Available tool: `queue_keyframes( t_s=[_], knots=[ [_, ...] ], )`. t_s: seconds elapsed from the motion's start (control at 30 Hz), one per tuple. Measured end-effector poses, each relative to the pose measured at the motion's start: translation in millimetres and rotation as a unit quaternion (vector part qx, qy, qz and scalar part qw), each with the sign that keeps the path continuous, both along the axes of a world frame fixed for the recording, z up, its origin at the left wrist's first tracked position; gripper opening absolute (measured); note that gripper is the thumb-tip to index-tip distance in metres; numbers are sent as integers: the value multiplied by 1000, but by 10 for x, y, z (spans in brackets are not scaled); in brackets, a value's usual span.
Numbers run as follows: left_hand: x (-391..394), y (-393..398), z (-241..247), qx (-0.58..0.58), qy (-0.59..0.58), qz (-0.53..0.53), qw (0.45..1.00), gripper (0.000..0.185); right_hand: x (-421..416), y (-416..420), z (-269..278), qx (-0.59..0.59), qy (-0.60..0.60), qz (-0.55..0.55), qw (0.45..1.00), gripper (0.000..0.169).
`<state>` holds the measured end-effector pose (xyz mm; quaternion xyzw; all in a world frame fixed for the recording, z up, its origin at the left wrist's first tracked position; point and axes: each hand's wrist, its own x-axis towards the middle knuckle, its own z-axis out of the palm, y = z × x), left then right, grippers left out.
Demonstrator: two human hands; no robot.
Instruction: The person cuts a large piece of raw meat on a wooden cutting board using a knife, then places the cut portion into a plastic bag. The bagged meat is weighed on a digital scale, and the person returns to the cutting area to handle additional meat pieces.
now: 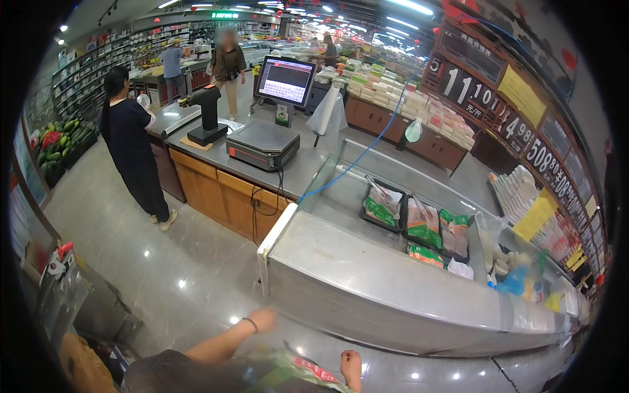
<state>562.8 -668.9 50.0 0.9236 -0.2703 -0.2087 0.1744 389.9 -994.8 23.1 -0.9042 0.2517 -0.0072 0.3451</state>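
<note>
My left hand (263,320), with a dark bracelet at the wrist, hangs above the tiled floor near the end of a steel-sided display case (393,275); it is slightly blurred and nothing shows in it. Lower down, my right hand (351,364) has its fingers curled beside the case's side, with nothing visible in it. Between my arms is a blurred patch of green, white and red printed fabric or plastic (314,369). Inside the case lie bagged meat packs (423,223) in black trays, some with metal tongs (376,184) on top.
A weighing scale (263,142), a touchscreen monitor (285,81) and a roll of plastic bags (328,110) stand on a counter beyond the case. A person in dark clothes (135,142) stands left of it. Price boards (464,88) hang at right. A steel cabinet (100,304) is at lower left.
</note>
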Motion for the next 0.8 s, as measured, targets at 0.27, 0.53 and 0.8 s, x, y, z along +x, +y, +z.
queue_keyframes(
  t_s=[0.27,0.53,0.8],
  knots=[
    [-16,-15,-42,7,-1,-1,1000,37,-11,-49,-33,-2,-4,5,1000,21],
    [-73,19,239,-2,8,31,999,37,59,-189,-219,1,-21,44,999,20],
    [-882,632,156,-42,-57,304,950,31,460,-12,-322,7,-1,286,958,21]
  ],
)
